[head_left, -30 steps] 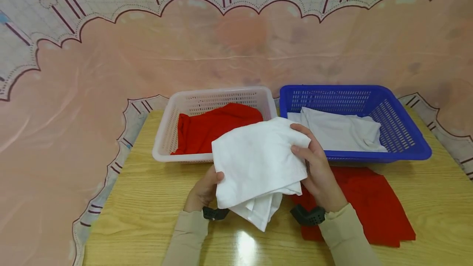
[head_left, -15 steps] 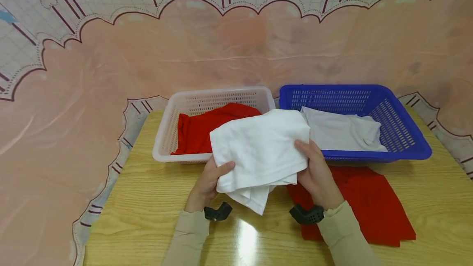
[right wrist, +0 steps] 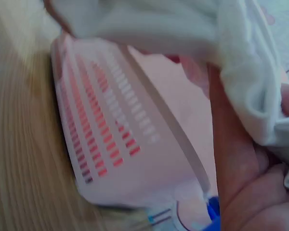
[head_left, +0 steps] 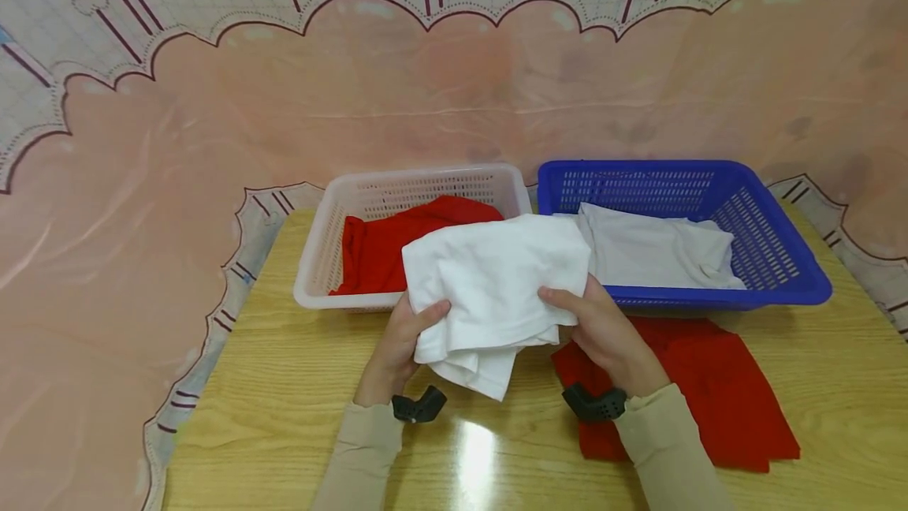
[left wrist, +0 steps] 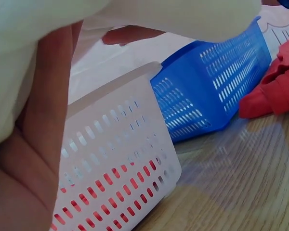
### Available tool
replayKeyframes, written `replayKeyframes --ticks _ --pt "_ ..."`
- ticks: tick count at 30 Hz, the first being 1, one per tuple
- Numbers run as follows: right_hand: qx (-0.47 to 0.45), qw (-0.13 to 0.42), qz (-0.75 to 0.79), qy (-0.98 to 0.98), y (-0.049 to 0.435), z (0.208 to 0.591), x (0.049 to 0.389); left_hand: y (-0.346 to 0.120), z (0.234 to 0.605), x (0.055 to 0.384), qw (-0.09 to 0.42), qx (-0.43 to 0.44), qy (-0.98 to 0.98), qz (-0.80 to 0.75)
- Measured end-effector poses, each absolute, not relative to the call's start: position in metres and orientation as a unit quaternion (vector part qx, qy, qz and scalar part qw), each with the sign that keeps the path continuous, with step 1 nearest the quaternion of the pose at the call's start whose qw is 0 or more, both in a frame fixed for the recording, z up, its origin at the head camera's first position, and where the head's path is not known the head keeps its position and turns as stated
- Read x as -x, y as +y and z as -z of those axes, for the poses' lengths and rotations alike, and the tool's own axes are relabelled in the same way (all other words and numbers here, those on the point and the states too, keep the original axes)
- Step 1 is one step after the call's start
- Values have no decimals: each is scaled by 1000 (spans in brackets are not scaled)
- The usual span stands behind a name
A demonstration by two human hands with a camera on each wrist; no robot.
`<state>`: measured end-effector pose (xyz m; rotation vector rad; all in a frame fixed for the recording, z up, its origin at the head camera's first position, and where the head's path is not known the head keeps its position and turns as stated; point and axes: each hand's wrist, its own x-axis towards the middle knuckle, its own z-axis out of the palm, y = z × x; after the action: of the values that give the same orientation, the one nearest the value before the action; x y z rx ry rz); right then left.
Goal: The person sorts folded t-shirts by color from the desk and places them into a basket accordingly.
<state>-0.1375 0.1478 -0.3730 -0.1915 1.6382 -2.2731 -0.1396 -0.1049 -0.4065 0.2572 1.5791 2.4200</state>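
Between both hands, above the table, hangs a folded white cloth (head_left: 504,274), its lower corner dangling toward the table. The left hand (head_left: 397,345) grips its left edge, thumb on top and fingers underneath, mostly hidden. On the other side the right hand (head_left: 606,330) pinches the cloth's right part, its thumb pressed on the upper face. In the left wrist view the cloth (left wrist: 164,19) drapes over the hand (left wrist: 33,139). The right wrist view has folds of the cloth (right wrist: 250,72) held in the right hand (right wrist: 241,163).
Behind the hands stand a white basket (head_left: 312,259) with red cloth (head_left: 383,251) in it and a blue basket (head_left: 787,266) with white cloth (head_left: 653,251). Red fabric (head_left: 723,400) lies on the wooden table (head_left: 262,416), partly under the right forearm.
The cloth has come up a little and its near edge has tilted. The right hand has moved down and inward along the cloth; the left thumb reaches further over it.
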Motion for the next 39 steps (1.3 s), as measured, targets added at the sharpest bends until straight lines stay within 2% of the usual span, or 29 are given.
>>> replayKeyframes --ticks 7,13,29,39 --pt "69 110 763 634 156 373 142 -103 402 139 134 -86 544 -824" --pt "58 69 758 646 164 369 145 -101 399 145 128 -147 502 -843" --pt "61 28 789 611 178 366 157 -102 386 154 130 -226 438 -860" --pt "68 -7 827 557 196 356 169 -82 376 173 95 -251 451 -851"
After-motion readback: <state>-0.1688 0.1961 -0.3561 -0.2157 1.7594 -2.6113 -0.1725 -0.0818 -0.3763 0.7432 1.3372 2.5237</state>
